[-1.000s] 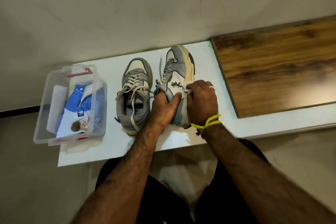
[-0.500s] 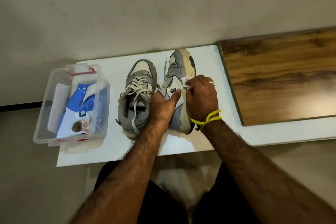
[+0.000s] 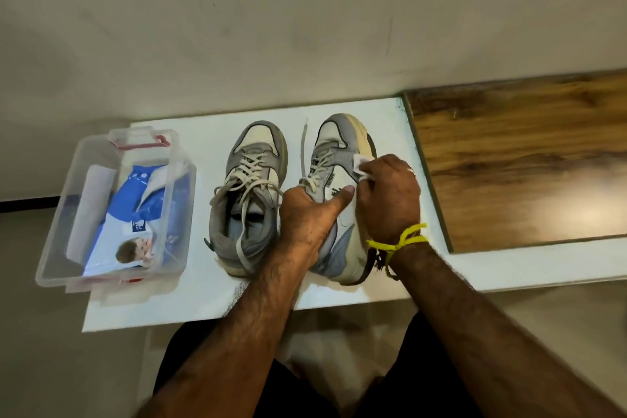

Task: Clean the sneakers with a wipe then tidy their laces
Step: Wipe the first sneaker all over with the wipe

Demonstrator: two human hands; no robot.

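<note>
On the white board [image 3: 390, 119], right hand [image 3: 390, 200] pinches wipe [image 3: 360, 163] against sneaker [image 3: 339, 153].

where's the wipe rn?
Head view, right of centre: the white wipe is pinched in the right hand, pressed against the outer side of the right sneaker, which the left hand steadies.

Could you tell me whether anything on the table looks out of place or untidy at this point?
Only the laces. The left sneaker's laces hang loose over its sides, and one lace of the right sneaker trails onto the white table. Nothing looks spilled or damaged.
</note>
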